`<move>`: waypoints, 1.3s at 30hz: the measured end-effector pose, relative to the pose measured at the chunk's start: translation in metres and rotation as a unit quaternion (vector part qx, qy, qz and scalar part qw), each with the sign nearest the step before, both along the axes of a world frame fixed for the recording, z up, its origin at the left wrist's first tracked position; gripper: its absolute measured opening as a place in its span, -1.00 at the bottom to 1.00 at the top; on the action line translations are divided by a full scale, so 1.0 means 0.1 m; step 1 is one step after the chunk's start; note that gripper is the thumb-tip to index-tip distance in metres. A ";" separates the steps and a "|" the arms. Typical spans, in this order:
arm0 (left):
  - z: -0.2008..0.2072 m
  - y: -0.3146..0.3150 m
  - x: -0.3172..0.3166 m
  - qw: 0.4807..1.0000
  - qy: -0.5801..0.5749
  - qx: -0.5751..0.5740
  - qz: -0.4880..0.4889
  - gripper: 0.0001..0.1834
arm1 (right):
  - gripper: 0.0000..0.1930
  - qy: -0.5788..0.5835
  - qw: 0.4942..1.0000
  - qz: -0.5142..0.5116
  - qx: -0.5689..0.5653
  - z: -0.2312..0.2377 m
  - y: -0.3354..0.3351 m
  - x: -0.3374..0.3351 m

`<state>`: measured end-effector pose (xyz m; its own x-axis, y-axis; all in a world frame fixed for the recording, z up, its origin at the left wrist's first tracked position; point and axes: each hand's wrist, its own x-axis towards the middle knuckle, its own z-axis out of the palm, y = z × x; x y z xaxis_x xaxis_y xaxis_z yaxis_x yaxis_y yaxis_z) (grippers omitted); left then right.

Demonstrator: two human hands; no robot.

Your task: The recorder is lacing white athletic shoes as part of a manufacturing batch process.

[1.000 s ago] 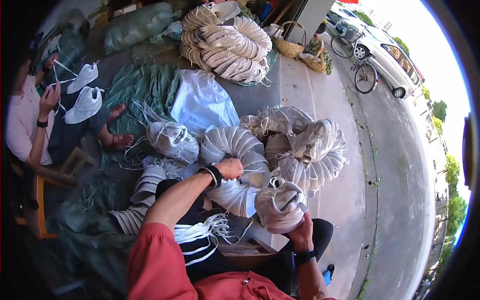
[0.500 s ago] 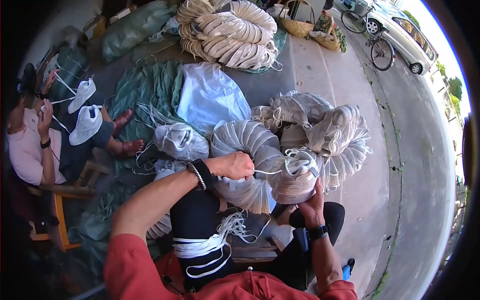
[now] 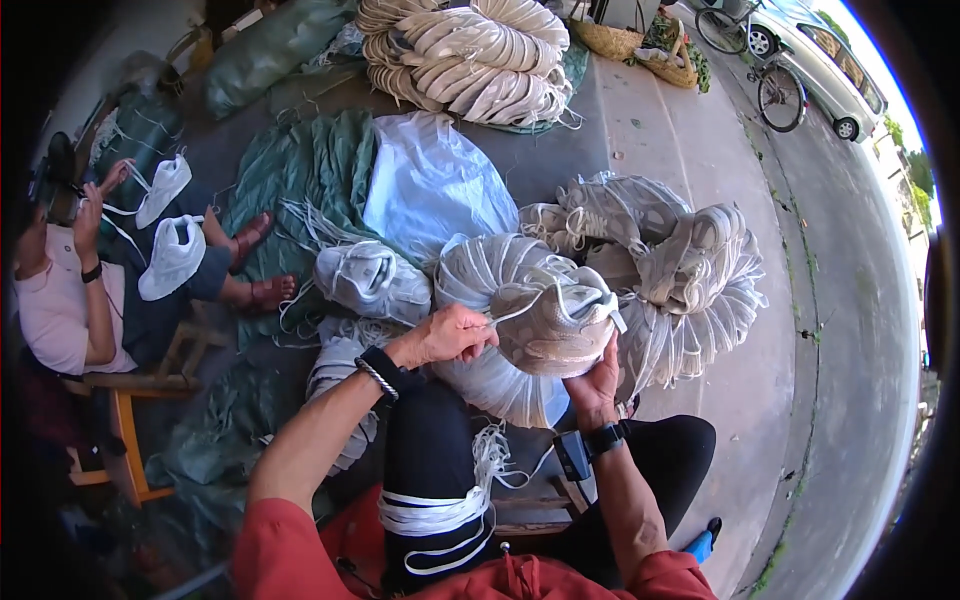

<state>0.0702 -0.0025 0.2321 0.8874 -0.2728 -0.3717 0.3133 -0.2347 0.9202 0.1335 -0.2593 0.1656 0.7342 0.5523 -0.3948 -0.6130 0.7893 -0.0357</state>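
A pale shoe upper [image 3: 556,347] is held in front of me, above a ring of stacked uppers [image 3: 490,270]. My right hand [image 3: 598,380] grips it from below on its right side, fingers partly hidden beneath it. To its left, my left hand [image 3: 455,335] is closed on a white shoelace [image 3: 517,311], which runs taut from the fingers to the upper's lace holes. A bunch of loose white laces [image 3: 430,515] is wrapped around my left thigh, its ends bundled by the knee.
Another ring of uppers [image 3: 690,265] lies to the right, and a large pile [image 3: 470,60] at the back. White sheeting [image 3: 435,180] covers green sacking. On the left a seated person [image 3: 75,290] threads two hanging uppers [image 3: 172,257]. Baskets [image 3: 605,40] and a bicycle stand far right.
The shoe upper and my right hand have moved left and turned slightly. My left hand, still pinching the shoelace, has drawn a little left. The view has shifted a bit.
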 end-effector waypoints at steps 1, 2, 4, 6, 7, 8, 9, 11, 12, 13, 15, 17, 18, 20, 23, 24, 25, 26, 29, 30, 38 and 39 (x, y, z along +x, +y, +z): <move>0.00 0.00 -0.01 1.000 -0.002 -0.010 0.020 -0.71 | -0.46 0.002 1.000 -0.007 -0.015 0.00 0.02 -0.02; -0.01 0.01 -0.01 0.999 -0.004 -0.021 0.041 -0.70 | -0.46 0.002 1.000 -0.007 -0.016 -0.03 0.03 -0.01; -0.02 0.05 -0.01 0.998 0.003 -0.028 0.053 -0.70 | -0.46 -0.019 1.000 -0.004 -0.001 -0.06 0.06 -0.02; -0.06 0.09 -0.02 0.997 0.009 -0.036 0.065 -0.69 | -0.47 -0.035 0.999 -0.002 0.000 -0.05 0.10 0.00; -0.10 0.10 -0.05 0.997 0.029 -0.034 0.064 -0.69 | -0.48 -0.050 0.999 0.000 0.003 -0.03 0.13 0.02; -0.12 0.11 -0.08 0.996 0.050 -0.033 0.064 -0.69 | -0.48 -0.050 0.999 0.002 0.003 -0.02 0.17 0.04; -0.13 0.11 -0.10 0.996 0.051 -0.033 0.064 -0.69 | -0.47 -0.059 0.998 0.006 0.027 0.00 0.22 0.06; -0.13 0.09 -0.16 0.999 0.053 -0.001 0.005 -0.69 | -0.46 -0.067 0.997 0.004 0.049 0.02 0.35 0.13; -0.13 0.09 -0.18 0.999 0.054 0.000 0.006 -0.69 | -0.45 -0.061 0.996 0.000 0.057 0.06 0.43 0.15; -0.14 0.09 -0.21 0.999 0.045 -0.006 -0.019 -0.69 | -0.45 -0.061 0.995 0.011 0.072 0.07 0.52 0.17; -0.12 0.08 -0.23 0.998 0.039 -0.008 -0.046 -0.71 | -0.44 -0.060 0.993 0.033 0.100 0.08 0.70 0.19; -0.04 0.08 -0.26 0.998 0.016 0.023 -0.057 -0.72 | -0.46 -0.045 0.993 0.053 0.094 0.00 0.88 0.20; 0.01 0.08 -0.27 0.996 -0.010 0.053 -0.066 -0.73 | -0.46 -0.033 0.994 0.065 0.087 -0.09 0.97 0.19; -0.07 0.13 -0.32 0.994 -0.021 0.078 -0.073 -0.74 | -0.47 -0.068 0.990 0.097 0.081 -0.31 1.12 0.11; -0.12 0.16 -0.36 0.991 -0.067 0.098 -0.057 -0.77 | -0.45 -0.046 0.988 0.148 0.019 -0.58 1.22 -0.12; -0.18 0.17 -0.39 0.977 -0.141 0.152 -0.055 -0.79 | -0.44 -0.024 0.987 0.155 0.025 -0.70 1.21 -0.20; -0.20 0.17 -0.38 0.953 -0.217 0.204 -0.054 -0.82 | -0.44 -0.004 0.990 0.138 0.031 -0.81 1.19 -0.27; -0.20 0.17 -0.37 0.953 -0.218 0.203 -0.055 -0.82 | -0.44 0.015 0.992 0.121 0.035 -0.92 1.15 -0.32; -0.18 0.18 -0.41 0.937 -0.190 0.293 0.000 -0.85 | -0.45 0.019 0.991 0.128 0.027 -0.93 1.13 -0.37; -0.16 0.19 -0.41 0.918 -0.230 0.322 0.027 -0.86 | -0.46 0.031 0.991 0.132 0.021 -0.91 1.15 -0.35; -0.29 0.20 -0.24 0.856 -0.339 0.389 0.037 -0.82 | -0.49 0.023 0.985 0.170 -0.021 -0.78 1.24 -0.41; -0.29 0.22 -0.19 0.868 -0.310 0.388 0.021 -0.82 | -0.48 0.023 0.984 0.176 -0.010 -0.75 1.25 -0.42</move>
<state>0.0509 0.0196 0.2033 0.9856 -0.1166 0.1228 -0.1622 -0.8589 0.4857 0.0915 -0.1345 0.0911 0.4799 0.7613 -0.4360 -0.8496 0.5273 -0.0144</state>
